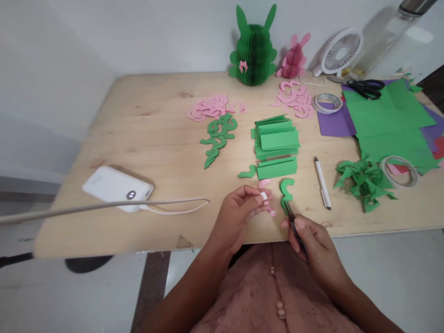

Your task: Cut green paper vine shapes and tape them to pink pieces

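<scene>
My left hand (244,208) pinches a pink curved paper cutout (264,183) near the table's front edge. A small white piece, perhaps tape, (264,196) shows at its fingertips. My right hand (312,238) is closed around dark tweezers (294,222). The tweezer tips meet the lower part of a wavy green paper cutout (286,187); whether they grip it or only touch it, I cannot tell. Just beyond the hands lie folded green paper strips (277,141) and another small green cutout (247,172). A white pen (322,182) rests right of the green cutout.
Pink cutouts (211,107) and green cutouts (218,138) lie mid-table. Tape rolls (328,103), green scraps (364,180), paper sheets (388,111) and scissors (367,88) are on the right. Paper rabbits (255,55) and a fan (342,52) stand behind. A power bank (116,187) sits left.
</scene>
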Tool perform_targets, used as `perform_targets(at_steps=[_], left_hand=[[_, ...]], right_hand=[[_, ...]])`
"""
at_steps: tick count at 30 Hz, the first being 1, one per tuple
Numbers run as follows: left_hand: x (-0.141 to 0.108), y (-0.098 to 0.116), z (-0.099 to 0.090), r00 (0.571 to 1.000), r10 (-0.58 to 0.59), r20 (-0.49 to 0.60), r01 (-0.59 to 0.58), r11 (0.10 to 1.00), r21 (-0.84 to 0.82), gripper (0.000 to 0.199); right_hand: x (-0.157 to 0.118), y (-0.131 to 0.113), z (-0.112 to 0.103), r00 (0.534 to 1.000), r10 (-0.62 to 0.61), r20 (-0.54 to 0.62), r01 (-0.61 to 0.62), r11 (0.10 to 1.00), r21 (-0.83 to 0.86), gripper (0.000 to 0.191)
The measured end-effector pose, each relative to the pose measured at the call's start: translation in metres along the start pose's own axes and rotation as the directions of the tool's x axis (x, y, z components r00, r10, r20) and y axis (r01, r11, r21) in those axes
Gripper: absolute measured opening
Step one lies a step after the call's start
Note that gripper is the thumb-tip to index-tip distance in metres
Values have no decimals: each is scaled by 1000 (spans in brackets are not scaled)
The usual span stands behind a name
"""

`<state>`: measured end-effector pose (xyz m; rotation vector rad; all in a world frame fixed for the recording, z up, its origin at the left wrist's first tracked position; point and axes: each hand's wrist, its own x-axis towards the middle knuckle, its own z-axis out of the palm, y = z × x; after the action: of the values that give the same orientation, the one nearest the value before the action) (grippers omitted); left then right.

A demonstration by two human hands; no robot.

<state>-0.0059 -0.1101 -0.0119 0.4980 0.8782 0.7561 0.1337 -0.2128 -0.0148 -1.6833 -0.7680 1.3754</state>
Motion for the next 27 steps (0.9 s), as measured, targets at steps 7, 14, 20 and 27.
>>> perform_targets(at_steps=[7,14,20,27], left_hand=[[2,-9,7,997,-54,47,51,998,45,17],[5,-11,6,997,-36,62,31,996,82,17],[5,-11,6,996,-36,79,29,996,79,16],[7,-12,6,993,-52,103,46,997,60,18]], right_hand=[[4,-1,4,1000,8,25,-8,1000,7,50],[6,-7,9,1000,23,21,-23,1000,-13,52],[8,-9,12,1000,13,28,-12,1000,-12,51],[8,-10,13,999,37,37,-37,999,-2,50]])
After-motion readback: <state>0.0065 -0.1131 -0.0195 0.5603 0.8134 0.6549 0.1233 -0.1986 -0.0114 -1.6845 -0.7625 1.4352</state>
